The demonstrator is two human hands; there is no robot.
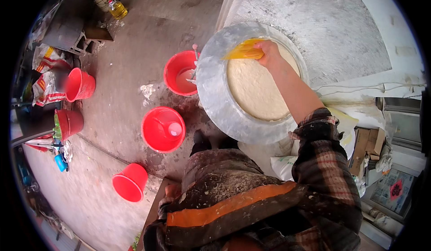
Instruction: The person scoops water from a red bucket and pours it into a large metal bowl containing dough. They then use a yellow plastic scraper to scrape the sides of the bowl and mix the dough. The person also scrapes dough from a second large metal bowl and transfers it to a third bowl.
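A wide metal basin (pixel 215 97) with a broad flat rim stands before me, filled with pale dough or thick batter (pixel 261 86). My right hand (pixel 268 53) grips a yellow plastic scraper (pixel 247 49) over the basin's far inner edge, the blade reaching onto the rim. Low beside my apron, my left hand (pixel 172 191) shows only in part, at the sleeve; its fingers cannot be made out. A red bucket (pixel 171 71) with whitish liquid and an upright stick-like tool stands just left of the basin.
Another red bucket (pixel 148 140) holds a red scoop or dipper. More red buckets (pixel 134 180) stand on the concrete floor to the left. A bottle of yellow oil (pixel 118 10) is at the far left. A floured board or tabletop (pixel 320 25) lies beyond the basin; cardboard (pixel 360 146) is at right.
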